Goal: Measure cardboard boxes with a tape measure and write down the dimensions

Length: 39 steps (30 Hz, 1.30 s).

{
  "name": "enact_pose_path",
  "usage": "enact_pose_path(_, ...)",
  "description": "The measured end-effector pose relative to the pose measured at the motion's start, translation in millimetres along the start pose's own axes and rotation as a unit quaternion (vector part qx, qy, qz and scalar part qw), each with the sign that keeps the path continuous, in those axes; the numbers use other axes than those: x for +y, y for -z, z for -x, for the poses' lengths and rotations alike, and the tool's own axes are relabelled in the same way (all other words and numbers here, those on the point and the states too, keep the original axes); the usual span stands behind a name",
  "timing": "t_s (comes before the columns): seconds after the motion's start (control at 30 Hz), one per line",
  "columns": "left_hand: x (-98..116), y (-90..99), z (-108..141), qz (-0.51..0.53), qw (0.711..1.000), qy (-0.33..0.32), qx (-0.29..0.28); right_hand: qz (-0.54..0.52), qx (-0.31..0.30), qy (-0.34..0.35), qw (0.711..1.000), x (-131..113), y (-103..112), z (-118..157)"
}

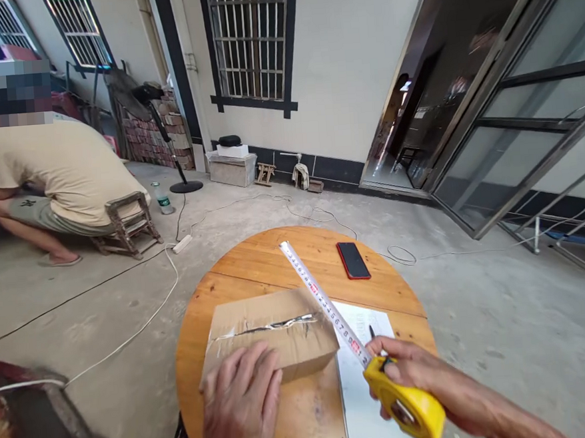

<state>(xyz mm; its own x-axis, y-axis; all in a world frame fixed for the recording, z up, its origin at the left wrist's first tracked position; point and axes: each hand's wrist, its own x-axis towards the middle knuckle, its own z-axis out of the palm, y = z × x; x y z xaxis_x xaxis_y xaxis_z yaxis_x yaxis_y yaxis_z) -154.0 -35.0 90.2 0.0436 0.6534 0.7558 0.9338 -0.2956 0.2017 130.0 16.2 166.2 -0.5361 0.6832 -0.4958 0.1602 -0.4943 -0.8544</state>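
On a round wooden table (306,411) lies a cardboard box (275,337) with a torn slit along its top. My left hand (242,396) rests on the box's near left part, its fingers stretched out and holding nothing. My right hand (418,370) is wrapped round a yellow tape measure (408,401), the thumb on its top. The white blade (329,306) is pulled out and slants up and left, passing over the box's right end. Under the blade and my right hand lie white papers (362,387), with a dark pen (372,332) partly showing.
A red-edged phone (354,260) lies at the table's far right. Beyond, a person (69,174) sits on a small chair (131,223) at the left, near a fan (166,134) and bottle (161,198). Cables (172,287) cross the floor. A glass door (506,117) stands open at the right.
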Motion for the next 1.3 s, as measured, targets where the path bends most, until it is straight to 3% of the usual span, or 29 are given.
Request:
enact_pose_path(0.1,6.1,-3.3,-6.8,-0.016,1.0,0.025,0.004,-0.033,0.043,-0.029,0.998,26.8,-16.5,17.9)
enact_pose_path(0.23,8.2,-2.3,-6.9,-0.002,0.999,0.042,-0.016,-0.028,0.074,-0.069,0.995,50.5,-21.6,23.8)
enact_pose_path(0.43,1.4,2.4,-3.7,0.046,0.998,0.03,-0.026,0.049,0.111,-0.148,0.982,53.6,-24.9,9.1)
enact_pose_path(0.6,-1.3,2.3,-1.0,0.065,0.997,0.033,-0.028,0.025,0.074,-0.117,0.99,52.2,-32.0,2.2)
enact_pose_path(0.77,-1.2,1.8,0.5,0.077,0.995,0.049,-0.027,0.05,0.11,-0.152,0.981,62.0,-33.0,0.8)
enact_pose_path(1.07,0.4,6.5,-2.3,0.07,0.996,0.041,-0.033,0.025,0.104,-0.088,0.99,79.2,-47.2,8.3)
enact_pose_path(1.3,0.0,8.0,-3.2,0.063,0.997,0.035,-0.038,0.003,0.089,-0.109,0.99,76.2,-58.5,7.6)
